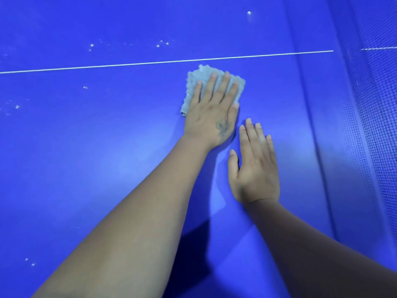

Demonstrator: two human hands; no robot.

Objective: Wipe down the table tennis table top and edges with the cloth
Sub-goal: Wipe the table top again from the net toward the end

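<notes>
Cloth (211, 82), pale grey and fluffy, lies folded into a rough square on the blue table tennis table top (86, 168), just on the near side of the thin white line (150, 63) that crosses the surface from left to right. The person's left hand (211, 119) lies flat on the cloth, its fingers (223, 89) straight and close together, pressing the cloth onto the table; the thumb lies along the cloth's right edge, and the cloth's far and left borders show beyond the fingertips and the side of the hand. A dark mark shows on the back of this hand near the wrist. The right hand (255, 168) rests palm down on the bare table top, nearer and just to the right of the left hand, apart from the cloth; its fingers are straight and nearly together, the thumb spread slightly to the left, and it holds nothing. Both forearms reach in from the near edge of the view and cast dark shadows on the table. Small white specks (162, 43) are scattered on the surface beyond the white line, with more at the left and a few at the near left. At the right, the dark mesh net (373, 130) runs from far to near, and a short piece of white line shows through it at the far right.
</notes>
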